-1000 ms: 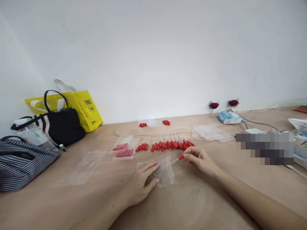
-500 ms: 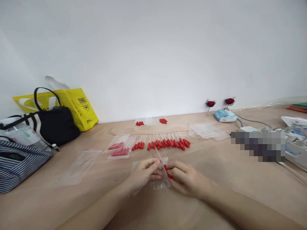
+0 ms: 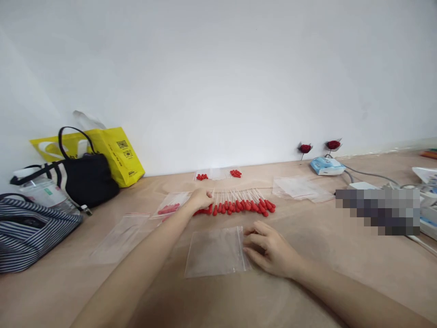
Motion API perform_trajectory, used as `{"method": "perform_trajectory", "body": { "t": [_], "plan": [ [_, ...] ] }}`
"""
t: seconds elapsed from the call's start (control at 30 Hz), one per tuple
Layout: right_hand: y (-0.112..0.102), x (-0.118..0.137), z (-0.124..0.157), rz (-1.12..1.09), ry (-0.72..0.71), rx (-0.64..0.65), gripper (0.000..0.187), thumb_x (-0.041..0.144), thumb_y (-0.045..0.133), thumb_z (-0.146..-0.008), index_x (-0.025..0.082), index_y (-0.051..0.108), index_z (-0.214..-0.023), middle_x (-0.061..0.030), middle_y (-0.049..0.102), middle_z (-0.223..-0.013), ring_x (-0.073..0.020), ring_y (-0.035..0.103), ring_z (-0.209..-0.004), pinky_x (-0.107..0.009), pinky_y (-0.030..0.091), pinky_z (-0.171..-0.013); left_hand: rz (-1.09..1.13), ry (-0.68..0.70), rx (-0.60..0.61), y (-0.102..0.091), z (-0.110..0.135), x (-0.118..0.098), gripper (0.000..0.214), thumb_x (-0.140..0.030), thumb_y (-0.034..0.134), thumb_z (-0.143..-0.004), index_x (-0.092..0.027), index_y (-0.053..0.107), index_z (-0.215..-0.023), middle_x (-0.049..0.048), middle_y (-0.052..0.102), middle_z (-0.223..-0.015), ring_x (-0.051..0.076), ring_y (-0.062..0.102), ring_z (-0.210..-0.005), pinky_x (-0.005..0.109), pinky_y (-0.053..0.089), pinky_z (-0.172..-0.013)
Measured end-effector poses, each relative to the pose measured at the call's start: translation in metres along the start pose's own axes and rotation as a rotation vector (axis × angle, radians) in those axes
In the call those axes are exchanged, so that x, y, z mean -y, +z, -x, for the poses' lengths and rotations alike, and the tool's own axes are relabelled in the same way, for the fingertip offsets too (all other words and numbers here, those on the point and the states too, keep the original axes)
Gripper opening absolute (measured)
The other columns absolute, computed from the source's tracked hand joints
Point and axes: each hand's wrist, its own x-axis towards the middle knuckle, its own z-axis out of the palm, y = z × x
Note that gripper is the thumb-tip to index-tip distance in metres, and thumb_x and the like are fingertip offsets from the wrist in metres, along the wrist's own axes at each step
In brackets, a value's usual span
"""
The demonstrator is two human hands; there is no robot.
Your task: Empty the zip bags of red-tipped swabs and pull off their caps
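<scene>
A flat clear zip bag (image 3: 213,252) lies on the tan table in front of me. My right hand (image 3: 268,248) rests at the bag's right edge, its loosely bent fingers touching the zip strip. My left hand (image 3: 202,199) is stretched forward to the left end of a row of several red-bulbed plastic pipettes (image 3: 244,205). Its fingers are curled down over them, and what they grip is hidden. A clear bag filled with red-bulbed pipettes (image 3: 170,207) lies just left of that hand.
More clear bags lie at the left (image 3: 119,237) and at the back right (image 3: 298,187). Red caps (image 3: 235,173) sit near the wall. A black handbag (image 3: 87,180), a yellow bag (image 3: 118,155) and a striped bag (image 3: 30,228) stand left. Cables and boxes (image 3: 327,166) lie right.
Both hands held a pipette and the bag together. Now the bag lies flat, my left hand has reached forward to the pipette row, and my right hand stays at the bag's edge.
</scene>
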Motion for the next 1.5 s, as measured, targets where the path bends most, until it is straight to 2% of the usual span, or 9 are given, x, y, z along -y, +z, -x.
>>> {"method": "perform_trajectory", "body": {
  "t": [0.27, 0.5, 0.7, 0.9, 1.0, 1.07, 1.17, 1.37, 1.5],
  "plan": [
    [0.001, -0.002, 0.0, -0.041, 0.02, 0.067, 0.007, 0.017, 0.052, -0.074, 0.02, 0.058, -0.077, -0.0045, 0.057, -0.085, -0.015, 0.052, -0.08, -0.028, 0.043, -0.07, -0.238, 0.059, -0.058, 0.0, -0.006, -0.017, 0.007, -0.016, 0.06, -0.057, -0.015, 0.059, -0.05, 0.0015, 0.056, -0.042, 0.018, 0.059, -0.056, 0.025, 0.044, -0.058],
    [-0.002, 0.0, -0.002, -0.039, -0.002, 0.038, 0.018, 0.021, 0.045, -0.08, 0.018, 0.059, -0.091, -0.0067, 0.06, -0.094, -0.0158, 0.053, -0.086, -0.03, 0.042, -0.076, -0.166, 0.516, -0.111, 0.023, 0.084, 0.001, 0.024, -0.026, 0.042, -0.082, -0.02, 0.062, -0.093, 0.0043, 0.063, -0.098, 0.016, 0.056, -0.093, 0.028, 0.04, -0.085],
    [-0.001, 0.009, -0.007, -0.032, -0.075, 0.243, 0.038, 0.035, 0.047, -0.08, 0.023, 0.049, -0.117, -0.0059, 0.05, -0.121, -0.0197, 0.04, -0.114, -0.038, 0.031, -0.094, -0.204, 0.646, 0.159, 0.041, 0.133, 0.03, 0.049, -0.043, 0.035, -0.085, -0.024, 0.03, -0.13, 0.0045, 0.028, -0.138, 0.021, 0.023, -0.127, 0.043, 0.016, -0.104],
    [0.001, 0.007, -0.004, -0.044, -0.018, 0.285, 0.038, 0.036, 0.045, -0.081, 0.024, 0.05, -0.117, -0.0084, 0.049, -0.121, -0.022, 0.041, -0.113, -0.04, 0.033, -0.093, -0.094, 0.408, -0.056, 0.035, 0.108, 0.024, 0.039, -0.041, 0.052, -0.074, -0.015, 0.054, -0.104, 0.0089, 0.057, -0.106, 0.021, 0.051, -0.099, 0.032, 0.04, -0.084],
    [0.001, 0.004, -0.002, -0.06, -0.004, 0.265, 0.039, 0.036, 0.045, -0.082, 0.022, 0.049, -0.118, -0.0104, 0.047, -0.122, -0.0224, 0.043, -0.111, -0.039, 0.036, -0.091, -0.06, 0.248, 0.074, 0.035, 0.099, 0.023, 0.035, -0.04, 0.064, -0.06, -0.015, 0.057, -0.083, 0.0015, 0.059, -0.073, 0.017, 0.054, -0.069, 0.025, 0.04, -0.058],
    [0.001, 0.003, -0.001, -0.066, 0.013, 0.249, 0.04, 0.037, 0.044, -0.082, 0.021, 0.049, -0.118, -0.0112, 0.045, -0.123, -0.0221, 0.043, -0.11, -0.038, 0.037, -0.091, -0.018, 0.262, 0.162, 0.033, 0.1, 0.024, 0.026, -0.041, 0.059, -0.063, -0.016, 0.056, -0.069, -0.0023, 0.054, -0.06, 0.013, 0.05, -0.058, 0.022, 0.034, -0.05],
    [0.001, 0.003, 0.001, -0.071, 0.043, 0.229, 0.038, 0.037, 0.043, -0.082, 0.02, 0.051, -0.116, -0.0114, 0.044, -0.122, -0.0216, 0.043, -0.109, -0.038, 0.037, -0.091, 0.07, 0.346, 0.045, 0.012, 0.107, 0.037, 0.03, -0.044, 0.048, -0.071, -0.016, 0.052, -0.061, -0.0021, 0.052, -0.058, 0.013, 0.046, -0.057, 0.021, 0.033, -0.052],
    [0.002, 0.003, 0.002, -0.096, 0.04, 0.219, 0.03, 0.033, 0.042, -0.083, 0.02, 0.057, -0.106, -0.0106, 0.046, -0.118, -0.0196, 0.047, -0.105, -0.035, 0.039, -0.089, 0.01, -0.088, -0.505, -0.083, 0.106, 0.131, 0.034, -0.047, 0.041, -0.073, -0.015, 0.053, -0.078, 0.0015, 0.059, -0.075, 0.017, 0.051, -0.073, 0.021, 0.037, -0.063],
    [0.002, 0.004, 0.002, -0.097, 0.049, 0.224, 0.027, 0.03, 0.044, -0.082, 0.02, 0.058, -0.103, -0.0109, 0.047, -0.117, -0.0204, 0.047, -0.105, -0.036, 0.04, -0.088, -0.331, -0.439, -0.472, -0.104, 0.102, 0.194, 0.045, -0.051, 0.038, -0.075, -0.014, 0.052, -0.095, 0.0079, 0.058, -0.092, 0.023, 0.052, -0.085, 0.025, 0.037, -0.066]
  ]
}}
